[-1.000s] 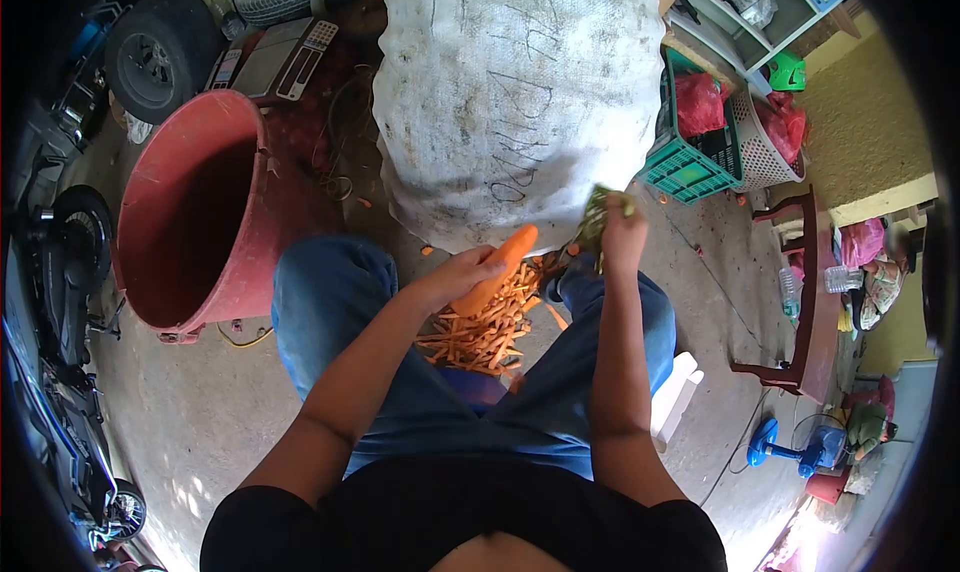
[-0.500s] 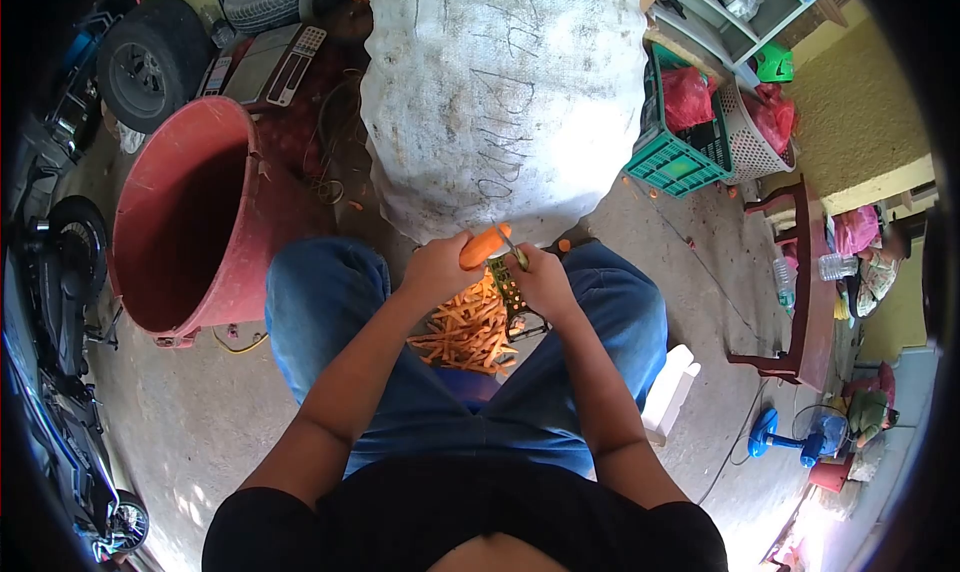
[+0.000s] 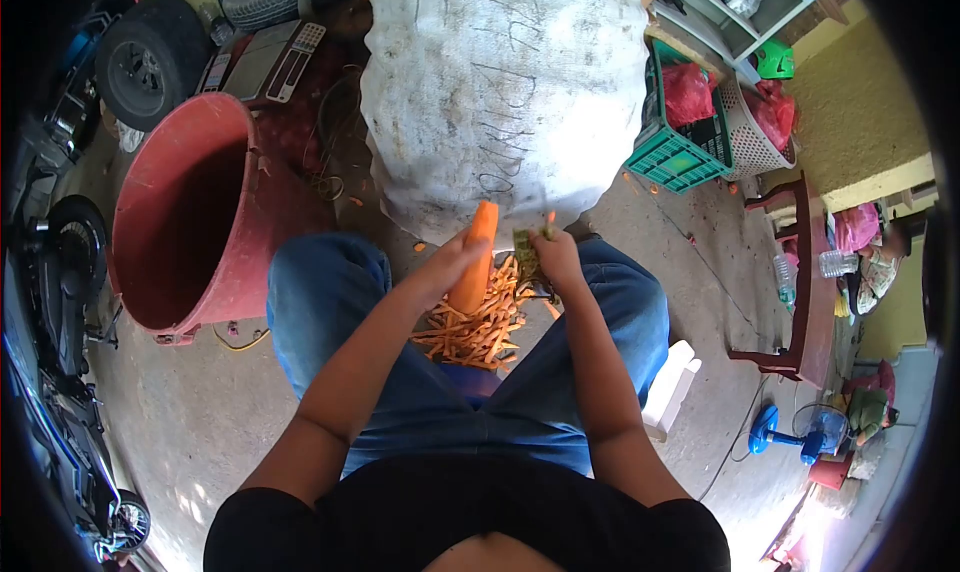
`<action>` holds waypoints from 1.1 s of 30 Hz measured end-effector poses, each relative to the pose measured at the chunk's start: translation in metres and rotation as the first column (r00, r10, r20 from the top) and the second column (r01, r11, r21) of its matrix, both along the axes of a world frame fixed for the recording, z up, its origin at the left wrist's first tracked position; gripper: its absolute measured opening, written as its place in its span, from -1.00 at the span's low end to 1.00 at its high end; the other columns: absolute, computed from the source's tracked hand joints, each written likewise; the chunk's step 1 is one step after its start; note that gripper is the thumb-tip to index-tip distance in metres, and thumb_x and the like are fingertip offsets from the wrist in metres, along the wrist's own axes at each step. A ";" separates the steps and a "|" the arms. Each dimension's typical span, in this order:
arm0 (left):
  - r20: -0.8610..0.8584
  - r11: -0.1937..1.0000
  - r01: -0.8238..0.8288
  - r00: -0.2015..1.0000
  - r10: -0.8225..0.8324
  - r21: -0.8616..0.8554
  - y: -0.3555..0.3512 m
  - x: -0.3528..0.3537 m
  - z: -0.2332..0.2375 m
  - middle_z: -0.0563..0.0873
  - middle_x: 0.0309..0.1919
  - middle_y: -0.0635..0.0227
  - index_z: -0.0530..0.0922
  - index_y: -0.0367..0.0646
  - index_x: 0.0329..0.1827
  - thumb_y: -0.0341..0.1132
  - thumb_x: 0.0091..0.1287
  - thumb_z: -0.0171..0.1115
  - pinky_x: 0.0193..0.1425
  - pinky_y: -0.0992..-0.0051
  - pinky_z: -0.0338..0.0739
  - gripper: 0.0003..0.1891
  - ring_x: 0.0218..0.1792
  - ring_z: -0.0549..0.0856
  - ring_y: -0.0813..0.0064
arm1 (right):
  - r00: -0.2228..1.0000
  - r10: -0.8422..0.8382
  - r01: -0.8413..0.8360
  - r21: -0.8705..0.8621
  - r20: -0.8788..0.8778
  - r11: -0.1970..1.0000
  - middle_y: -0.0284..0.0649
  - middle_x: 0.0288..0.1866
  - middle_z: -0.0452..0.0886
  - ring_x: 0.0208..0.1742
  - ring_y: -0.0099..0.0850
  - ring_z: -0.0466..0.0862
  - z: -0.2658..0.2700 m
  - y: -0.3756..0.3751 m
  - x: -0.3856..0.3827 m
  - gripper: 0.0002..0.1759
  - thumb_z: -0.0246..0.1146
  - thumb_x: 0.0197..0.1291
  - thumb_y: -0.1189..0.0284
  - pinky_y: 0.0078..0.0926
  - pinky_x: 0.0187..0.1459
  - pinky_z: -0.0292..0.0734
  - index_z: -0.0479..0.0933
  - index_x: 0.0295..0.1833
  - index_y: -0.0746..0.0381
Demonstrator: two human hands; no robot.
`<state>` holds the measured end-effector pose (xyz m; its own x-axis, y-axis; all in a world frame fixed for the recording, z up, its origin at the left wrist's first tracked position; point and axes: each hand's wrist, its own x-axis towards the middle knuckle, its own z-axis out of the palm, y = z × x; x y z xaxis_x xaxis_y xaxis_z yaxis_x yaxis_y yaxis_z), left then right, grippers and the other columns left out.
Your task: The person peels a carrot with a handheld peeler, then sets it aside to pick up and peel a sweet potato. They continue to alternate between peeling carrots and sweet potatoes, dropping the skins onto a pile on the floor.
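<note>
A black short-sleeved top (image 3: pixel 460 517) and blue jeans (image 3: pixel 325 292) are worn, with forearms (image 3: pixel 350 377), left hand (image 3: pixel 448 264) and right hand (image 3: pixel 560 259) bare

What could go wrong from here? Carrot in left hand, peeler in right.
1. The peeler in the right hand sits close beside the left hand gripping the carrot; a slip could nick that hand.
2. The carrot is gripped around its middle only, tip up; it might twist or drop.
3. The peelings heaped on the floor between the legs could be slippery underfoot.
</note>
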<state>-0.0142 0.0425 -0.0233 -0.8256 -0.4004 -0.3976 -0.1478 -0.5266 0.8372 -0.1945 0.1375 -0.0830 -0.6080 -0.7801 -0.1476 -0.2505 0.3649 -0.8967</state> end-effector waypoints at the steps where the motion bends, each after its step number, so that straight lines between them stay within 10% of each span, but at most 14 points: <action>1: 0.053 0.928 -0.084 0.996 0.069 0.363 -0.005 0.000 -0.008 0.53 -0.37 0.29 0.33 -0.23 -0.07 -0.05 0.28 -0.12 -0.33 0.42 0.49 -0.61 -0.42 0.55 0.42 | 1.000 0.009 -0.009 0.003 0.002 1.000 -0.04 -0.55 0.52 -0.54 -0.29 0.51 0.007 -0.002 0.005 -0.72 0.11 0.05 0.34 -0.39 -0.43 0.36 0.45 -0.37 0.41; 4: -0.087 0.909 -0.006 0.995 0.047 0.416 -0.006 0.003 -0.008 0.51 -0.36 0.28 0.33 -0.21 -0.10 0.02 0.30 -0.22 -0.33 0.43 0.49 -0.56 -0.36 0.54 0.43 | 0.951 -0.221 0.259 -0.165 0.218 0.952 -0.32 -0.58 0.48 -0.53 -0.64 0.41 0.031 -0.009 0.019 -0.73 0.09 0.13 0.34 -0.61 -0.47 0.32 0.45 -0.39 0.37; 14: 0.079 0.867 -0.057 0.997 0.021 0.494 -0.001 -0.004 -0.021 0.52 -0.39 0.28 0.30 -0.17 -0.04 -0.04 0.31 -0.20 -0.35 0.45 0.54 -0.62 -0.38 0.58 0.42 | 0.876 -0.349 0.458 -0.344 0.333 0.820 -0.35 -0.56 0.44 -0.55 -0.66 0.37 0.049 -0.021 0.050 -0.74 0.06 0.17 0.35 -0.63 -0.48 0.30 0.42 -0.34 0.37; 33: 0.148 0.776 -0.190 0.981 0.126 0.601 0.011 -0.011 -0.036 0.57 -0.29 0.26 0.38 -0.18 -0.11 -0.09 0.34 -0.29 -0.21 0.36 0.53 -0.63 -0.29 0.60 0.40 | 0.974 -0.219 0.192 -0.312 -0.053 0.930 -0.24 -0.48 0.50 -0.44 -0.58 0.45 0.052 -0.020 0.080 -0.76 0.04 0.19 0.37 -0.61 -0.38 0.34 0.40 -0.25 0.37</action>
<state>-0.0254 0.0539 -0.0591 -0.7183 -0.1690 -0.6749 -0.0772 -0.9447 0.3187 -0.1147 0.1170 -0.0313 -0.7595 -0.6361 0.1357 -0.2797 0.1311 -0.9511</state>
